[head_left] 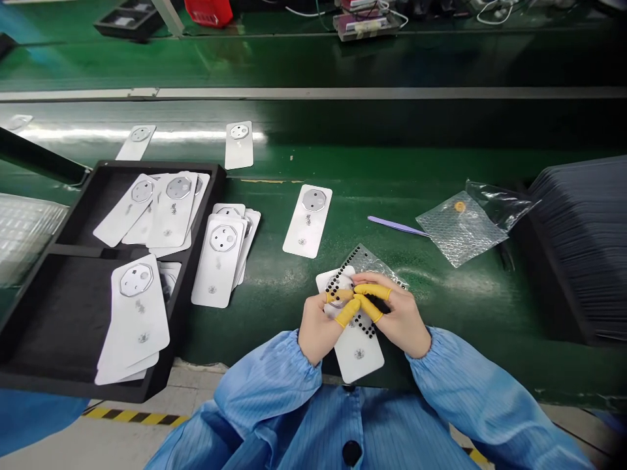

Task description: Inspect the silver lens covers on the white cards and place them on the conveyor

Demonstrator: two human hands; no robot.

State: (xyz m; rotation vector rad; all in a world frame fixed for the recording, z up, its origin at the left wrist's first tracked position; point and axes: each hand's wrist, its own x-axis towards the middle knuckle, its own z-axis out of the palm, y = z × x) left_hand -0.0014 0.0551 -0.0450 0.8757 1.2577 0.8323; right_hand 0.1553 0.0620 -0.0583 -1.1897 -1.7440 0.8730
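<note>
Both my hands meet over a white phone back cover (360, 349) lying on the green belt near its front edge. My left hand (317, 326) and my right hand (400, 320) wear yellow finger cots and their fingertips pinch together above the cover's round camera ring. A clear sheet dotted with small black stickers (363, 262) lies partly over the cover and under my fingers. What the fingertips pinch is too small to make out.
A black foam tray (63, 300) at left holds several white covers, with more stacked beside it (220, 258) and single ones on the belt (308, 220). Purple tweezers (396, 226), a bubble-wrap bag (460, 228) and a dark stack of trays (582, 248) sit at right.
</note>
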